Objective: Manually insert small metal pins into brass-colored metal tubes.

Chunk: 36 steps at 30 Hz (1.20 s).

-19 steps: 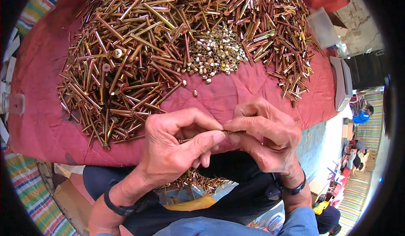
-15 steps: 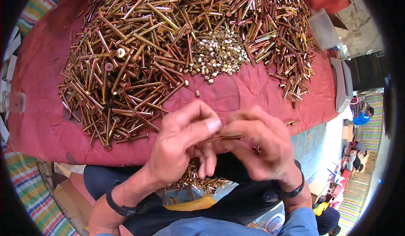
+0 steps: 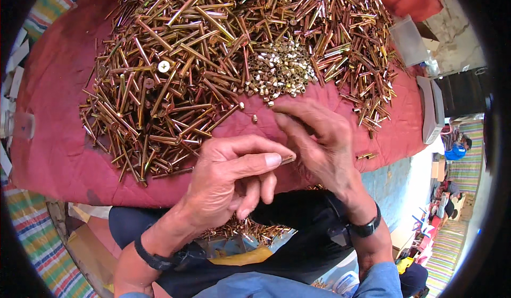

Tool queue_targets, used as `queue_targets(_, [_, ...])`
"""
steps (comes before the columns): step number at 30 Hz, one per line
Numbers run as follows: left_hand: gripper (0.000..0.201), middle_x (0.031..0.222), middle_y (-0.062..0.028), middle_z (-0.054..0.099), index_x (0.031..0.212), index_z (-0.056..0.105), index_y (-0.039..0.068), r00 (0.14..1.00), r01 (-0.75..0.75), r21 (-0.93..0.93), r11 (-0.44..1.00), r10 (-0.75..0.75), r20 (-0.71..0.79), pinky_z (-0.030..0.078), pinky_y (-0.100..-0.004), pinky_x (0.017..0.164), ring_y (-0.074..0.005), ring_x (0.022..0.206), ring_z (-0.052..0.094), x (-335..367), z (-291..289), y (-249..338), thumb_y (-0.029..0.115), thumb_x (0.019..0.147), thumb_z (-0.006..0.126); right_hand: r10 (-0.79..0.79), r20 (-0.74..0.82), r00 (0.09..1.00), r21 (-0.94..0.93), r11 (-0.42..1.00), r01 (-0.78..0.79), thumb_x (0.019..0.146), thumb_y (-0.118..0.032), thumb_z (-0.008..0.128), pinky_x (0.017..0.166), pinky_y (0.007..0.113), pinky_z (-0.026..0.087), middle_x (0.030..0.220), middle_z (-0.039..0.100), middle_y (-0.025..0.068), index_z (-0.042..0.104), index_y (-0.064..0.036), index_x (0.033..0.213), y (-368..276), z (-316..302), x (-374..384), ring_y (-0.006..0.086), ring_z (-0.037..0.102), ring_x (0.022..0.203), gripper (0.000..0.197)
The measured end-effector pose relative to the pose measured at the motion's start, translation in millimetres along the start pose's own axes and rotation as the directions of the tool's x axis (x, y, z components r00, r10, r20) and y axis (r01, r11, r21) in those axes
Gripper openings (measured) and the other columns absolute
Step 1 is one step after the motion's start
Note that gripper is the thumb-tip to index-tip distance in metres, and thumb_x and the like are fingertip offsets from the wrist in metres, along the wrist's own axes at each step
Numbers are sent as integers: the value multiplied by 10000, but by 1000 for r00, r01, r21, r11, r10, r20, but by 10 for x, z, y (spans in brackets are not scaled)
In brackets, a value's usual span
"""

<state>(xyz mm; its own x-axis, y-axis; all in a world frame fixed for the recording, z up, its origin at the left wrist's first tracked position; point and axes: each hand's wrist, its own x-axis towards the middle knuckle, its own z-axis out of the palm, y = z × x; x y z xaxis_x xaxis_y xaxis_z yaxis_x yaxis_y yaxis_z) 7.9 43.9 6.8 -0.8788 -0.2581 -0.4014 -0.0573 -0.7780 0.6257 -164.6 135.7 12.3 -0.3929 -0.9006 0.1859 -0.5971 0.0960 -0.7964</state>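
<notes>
My left hand (image 3: 226, 173) is closed over the near edge of the red cloth, thumb and forefinger pinching a slim brass-coloured screw. Only a short end of the screw (image 3: 288, 160) sticks out past the fingertips; the rest is hidden in the hand. My right hand (image 3: 322, 135) reaches forward with forefinger and thumb stretched out and a little apart. Its fingertips are at the near edge of a heap of small metal nuts (image 3: 279, 69), close to one nut (image 3: 270, 104). Nearer to me, a single loose nut (image 3: 255, 118) lies on the cloth.
A big pile of long cross-head screws (image 3: 154, 106) covers the left and back. Short metal rods (image 3: 362, 74) are heaped at right. The red padded cloth (image 3: 58, 154) lies under everything. A clear plastic box (image 3: 409, 39) and a grey-white device (image 3: 432, 109) stand at the right edge.
My right hand has left the left hand's fingertips and moved forward to the nut heap. My left hand keeps its pinch on the screw, little moved.
</notes>
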Motion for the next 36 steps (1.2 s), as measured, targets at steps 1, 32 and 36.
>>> queue_targets(1, [266,652,-124,662,1092,691,-98,998,-63,15,998,64,-10,346,-213,334,-119,401,549,-18,0,17,110,969,579,-118,14,993,-40,992,119,872,-1,690,680,371,524,887,679,159,698,27,1062,81,50,27,305,676,785,193])
queue_targets(32, [48,602,-85,583,840,581,8,999,17,-195,981,-22,-25,274,-210,322,-53,353,386,3,-4,34,6,868,621,-161,211,964,250,962,106,763,82,744,714,317,582,928,728,142,732,35,1020,-189,-260,-206,257,734,859,261])
queue_targets(36, [45,603,-86,583,842,583,5,998,58,-247,967,-61,-6,264,-208,320,-49,350,378,25,-3,2,4,867,620,-316,231,920,81,949,305,774,90,723,730,347,591,1018,713,154,705,13,1127,-118,-296,-260,303,731,869,362])
